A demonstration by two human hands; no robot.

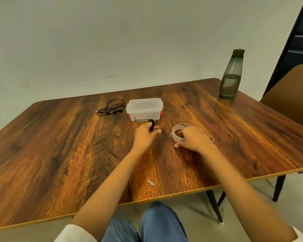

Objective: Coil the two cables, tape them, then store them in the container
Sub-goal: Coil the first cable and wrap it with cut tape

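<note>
Plain indoor room, home or office, wood-grain table (pixel 59 154), bare wall (pixel 112 41), water bottle (pixel 231 75), chair (pixel 292 95)

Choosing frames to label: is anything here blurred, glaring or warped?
Head view: light soft and even; mild sheen on the table near its front edge; left hand, its held cable and right hand slightly smeared; table edges bow from the wide lens; container and bottle clear.

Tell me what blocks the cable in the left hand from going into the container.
The lid sits on the container, closing its top. Otherwise the cable held by the left hand is just in front of it, with only bare table between.
</note>
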